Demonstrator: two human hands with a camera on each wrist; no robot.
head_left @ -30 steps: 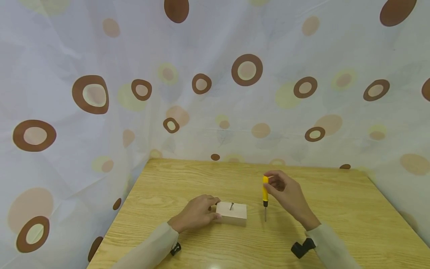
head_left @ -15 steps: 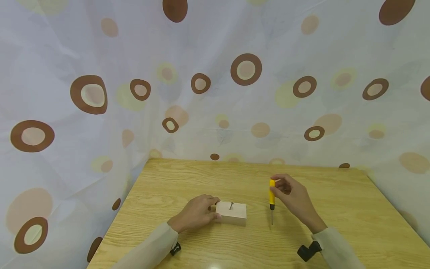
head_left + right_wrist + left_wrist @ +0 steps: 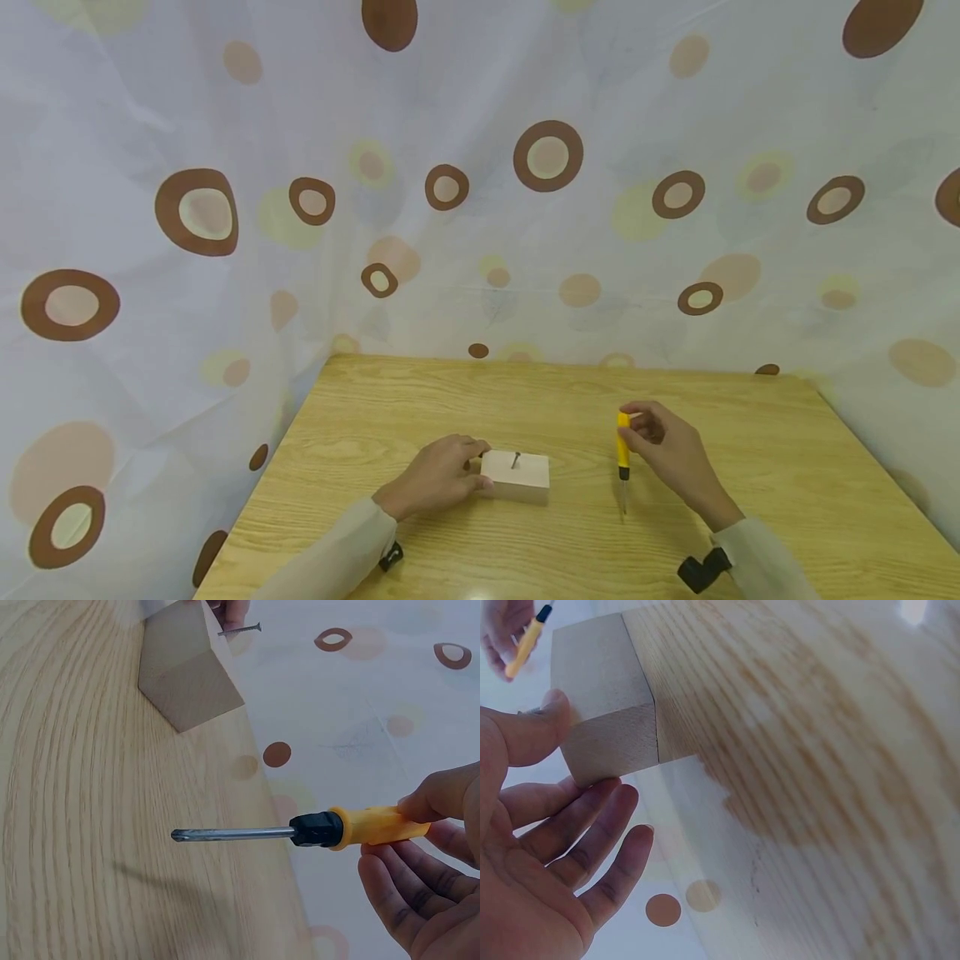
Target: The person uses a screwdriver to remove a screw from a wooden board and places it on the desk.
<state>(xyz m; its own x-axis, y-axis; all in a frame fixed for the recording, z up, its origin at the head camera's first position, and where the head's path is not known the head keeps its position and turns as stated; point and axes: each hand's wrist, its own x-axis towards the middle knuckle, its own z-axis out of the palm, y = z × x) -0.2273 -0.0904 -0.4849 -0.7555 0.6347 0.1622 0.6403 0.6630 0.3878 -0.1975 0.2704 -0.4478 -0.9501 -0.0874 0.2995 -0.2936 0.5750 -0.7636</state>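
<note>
A pale wooden block (image 3: 516,478) lies on the table, a screw (image 3: 516,460) standing slightly tilted out of its top. My left hand (image 3: 438,477) holds the block by its left end, thumb on the near side and fingertips at the far side; the left wrist view shows this grip on the block (image 3: 604,682). To the right of the block, my right hand (image 3: 671,450) pinches the yellow handle of a screwdriver (image 3: 623,446), shaft pointing down. The right wrist view shows the screwdriver (image 3: 375,826) with its bare metal tip apart from the block (image 3: 191,671).
The wood-grain table (image 3: 390,400) runs back to a white curtain (image 3: 480,233) patterned with brown and beige circles, which also hangs along the left and right. A black wrist camera (image 3: 703,571) sits on the right sleeve.
My right hand has moved right and a little nearer with the screwdriver, away from the block. The left hand and the block have stayed in place.
</note>
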